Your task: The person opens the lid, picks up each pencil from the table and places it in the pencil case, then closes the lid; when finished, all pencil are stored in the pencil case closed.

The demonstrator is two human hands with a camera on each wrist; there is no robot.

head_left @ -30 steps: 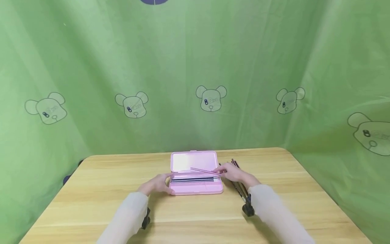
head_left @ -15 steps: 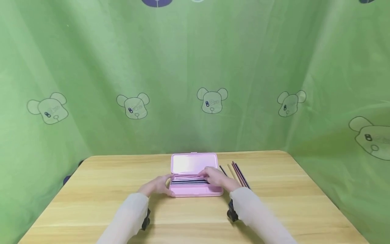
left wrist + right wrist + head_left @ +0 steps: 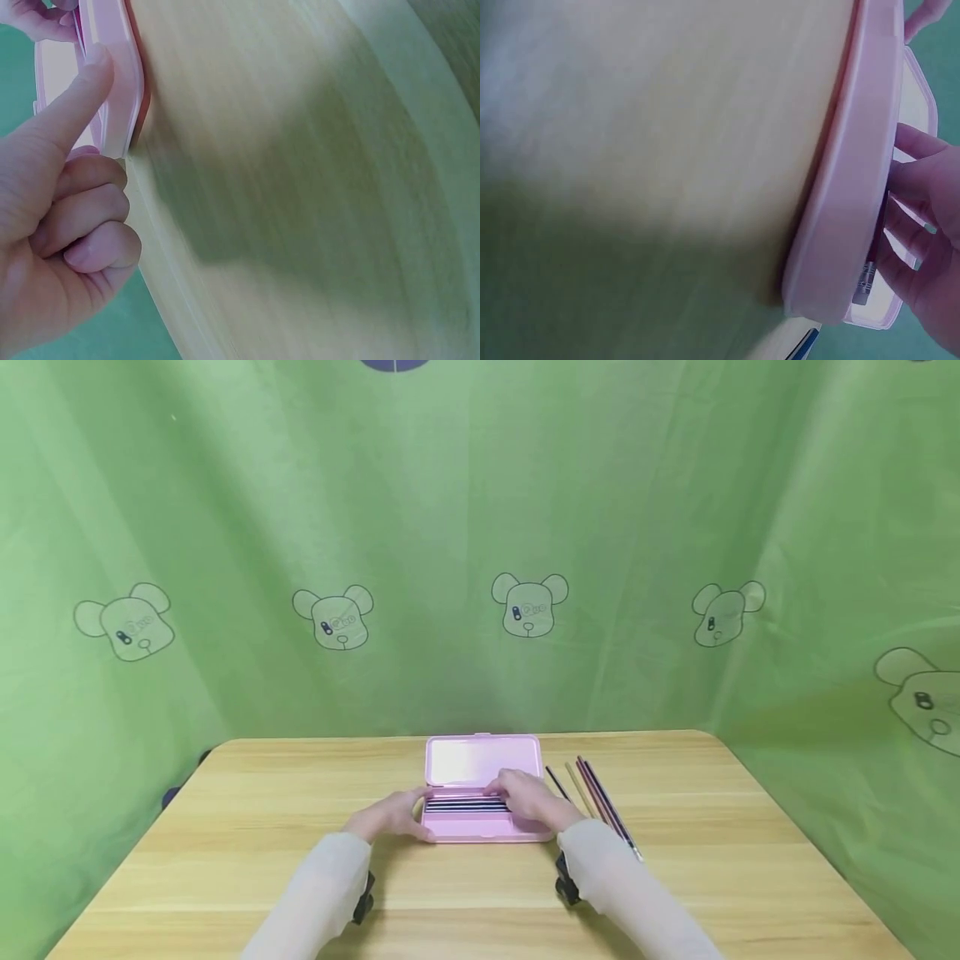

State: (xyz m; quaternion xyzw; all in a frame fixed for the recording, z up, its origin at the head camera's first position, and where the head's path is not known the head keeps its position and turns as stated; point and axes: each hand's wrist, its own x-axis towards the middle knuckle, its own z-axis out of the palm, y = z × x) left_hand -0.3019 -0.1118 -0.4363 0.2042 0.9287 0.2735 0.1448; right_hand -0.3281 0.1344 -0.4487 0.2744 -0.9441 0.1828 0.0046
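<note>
A pink pencil case [image 3: 483, 832] lies open on the table, its lid [image 3: 467, 762] tipped back to the far side. Several dark striped pencils [image 3: 461, 806] lie lengthwise inside. My left hand [image 3: 386, 817] grips the case's left end, thumb on the near wall and other fingers curled at the end, as the left wrist view shows. My right hand [image 3: 528, 797] reaches into the right half, its fingers on a dark red pencil [image 3: 865, 283] whose metal eraser end shows beneath them. Part of the pencils is hidden under this hand.
To the right of the case, several loose pencils [image 3: 600, 793] lie slanted on the wooden table [image 3: 480, 902], one light wood-coloured, others dark or reddish. A green curtain [image 3: 420, 527] with bear heads hangs behind the table's far edge.
My right hand has moved left from the case's right side into it, lowering the reddish pencil from over the lid down among the others. The left hand keeps its grip on the case.
</note>
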